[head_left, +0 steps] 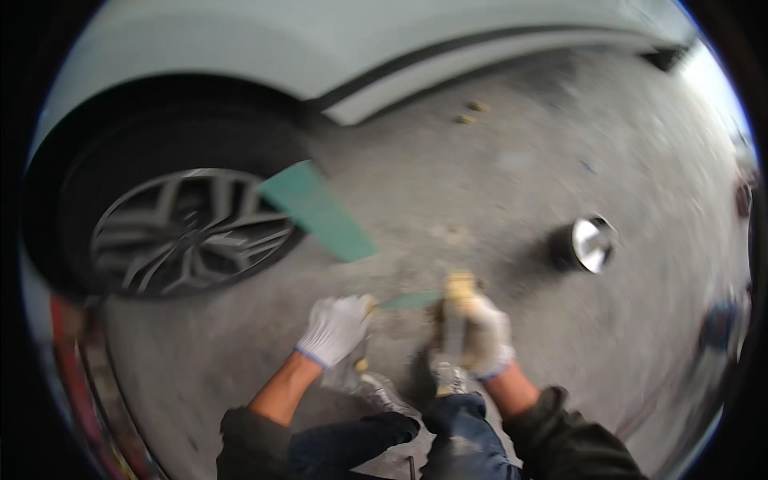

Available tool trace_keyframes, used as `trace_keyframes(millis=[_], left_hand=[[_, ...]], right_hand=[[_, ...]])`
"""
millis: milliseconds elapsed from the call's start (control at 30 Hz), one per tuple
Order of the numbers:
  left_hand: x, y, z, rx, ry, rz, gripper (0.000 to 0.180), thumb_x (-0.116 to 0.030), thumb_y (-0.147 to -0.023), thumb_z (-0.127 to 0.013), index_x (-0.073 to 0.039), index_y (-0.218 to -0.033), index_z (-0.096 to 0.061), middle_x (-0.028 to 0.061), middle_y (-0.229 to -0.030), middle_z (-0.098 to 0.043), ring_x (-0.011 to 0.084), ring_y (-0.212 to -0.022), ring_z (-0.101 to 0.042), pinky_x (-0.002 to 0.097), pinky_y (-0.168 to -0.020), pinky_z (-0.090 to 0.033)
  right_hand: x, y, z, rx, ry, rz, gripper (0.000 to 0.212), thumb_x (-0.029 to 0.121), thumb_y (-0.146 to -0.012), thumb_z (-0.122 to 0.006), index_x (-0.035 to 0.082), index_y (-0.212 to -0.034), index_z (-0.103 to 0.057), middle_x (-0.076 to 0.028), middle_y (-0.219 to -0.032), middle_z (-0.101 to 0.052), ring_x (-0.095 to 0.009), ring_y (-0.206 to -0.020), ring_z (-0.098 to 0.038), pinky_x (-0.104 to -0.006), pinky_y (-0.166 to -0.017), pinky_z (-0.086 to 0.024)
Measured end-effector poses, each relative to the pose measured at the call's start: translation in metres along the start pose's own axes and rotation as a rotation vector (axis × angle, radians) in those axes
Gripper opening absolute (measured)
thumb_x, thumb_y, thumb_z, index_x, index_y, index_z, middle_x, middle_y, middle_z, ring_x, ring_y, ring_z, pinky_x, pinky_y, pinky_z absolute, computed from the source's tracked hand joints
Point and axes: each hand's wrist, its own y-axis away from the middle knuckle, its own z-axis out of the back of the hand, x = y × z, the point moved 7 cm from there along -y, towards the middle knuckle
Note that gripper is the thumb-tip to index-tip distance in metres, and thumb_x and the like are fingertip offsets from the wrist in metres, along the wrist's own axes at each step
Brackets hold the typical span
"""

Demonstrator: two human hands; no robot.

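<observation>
My left hand (332, 332), in a white knit glove with a blue cuff edge, is closed at the left end of a thin green strip (410, 301). Below its fingers hangs a narrow dark piece with a yellow end (362, 365); whether this hand also grips it I cannot tell. My right hand (486, 334), gloved alike, is closed round a flat grey-bladed tool (454, 332) like a putty knife, blurred by motion. A yellowish block-like part (460, 286) shows at its fingertips, where the strip's right end meets it.
A wider green sheet (320, 212) slants up in front of the car wheel (192, 228). The pale car body (264, 40) spans the top. An open metal can (590, 244) stands on the concrete floor at right. Small yellowish bits (478, 106) lie beyond. My shoes (390, 396) are below my hands.
</observation>
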Motion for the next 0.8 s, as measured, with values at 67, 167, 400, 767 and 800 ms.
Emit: trace_keyframes(millis=[67, 167, 400, 767, 800], left_hand=[[0.046, 0.017, 0.008, -0.017, 0.134, 0.217, 0.031, -0.037, -0.092, -0.061, -0.011, -0.104, -0.071, 0.0194, -0.086, -0.069, 0.0395, -0.082, -0.067, 0.0433, -0.075, -0.055], [0.102, 0.047, 0.023, -0.076, 0.300, 0.463, 0.035, -0.036, -0.090, -0.065, -0.004, -0.103, -0.071, 0.0201, -0.097, -0.071, 0.0357, -0.089, -0.069, 0.0418, -0.078, -0.054], [0.212, 0.056, 0.002, -0.278, 0.826, 0.555, 0.031, -0.024, -0.087, -0.069, 0.003, -0.103, -0.070, 0.0081, -0.089, -0.071, 0.0117, -0.077, -0.061, 0.0282, -0.072, -0.049], [0.212, -0.069, -0.005, -0.238, 0.916, 0.282, 0.024, -0.027, -0.088, -0.072, -0.004, -0.096, -0.069, 0.0024, -0.083, -0.064, 0.0123, -0.072, -0.054, 0.0294, -0.066, -0.046], [0.192, -0.064, 0.008, -0.219, 1.052, 0.255, 0.017, -0.023, -0.091, -0.069, -0.006, -0.090, -0.065, 0.0010, -0.078, -0.061, 0.0114, -0.070, -0.053, 0.0293, -0.063, -0.045]], right_hand=[[0.011, 0.019, 0.040, -0.225, -0.066, 0.008, 0.030, 0.031, -0.088, -0.067, 0.005, -0.103, -0.061, -0.008, -0.091, -0.065, -0.022, -0.070, -0.063, -0.0370, -0.056, -0.054], [0.027, 0.038, 0.072, -0.371, 0.093, 0.105, 0.023, 0.035, -0.091, -0.066, 0.013, -0.095, -0.062, 0.001, -0.083, -0.061, -0.013, -0.058, -0.055, -0.0275, -0.047, -0.046], [0.052, 0.085, 0.087, -0.460, 0.214, 0.170, 0.019, 0.032, -0.096, -0.058, 0.014, -0.101, -0.062, 0.000, -0.088, -0.064, -0.009, -0.062, -0.061, -0.0251, -0.046, -0.050], [0.086, 0.145, 0.081, -0.630, 0.342, 0.378, 0.032, 0.033, -0.099, -0.052, 0.004, -0.109, -0.062, -0.007, -0.091, -0.063, -0.018, -0.077, -0.063, -0.0333, -0.066, -0.055], [0.087, 0.146, 0.069, -0.572, 0.454, 0.378, 0.031, 0.028, -0.100, -0.050, 0.002, -0.111, -0.062, -0.008, -0.096, -0.063, -0.019, -0.085, -0.062, -0.0363, -0.074, -0.054]])
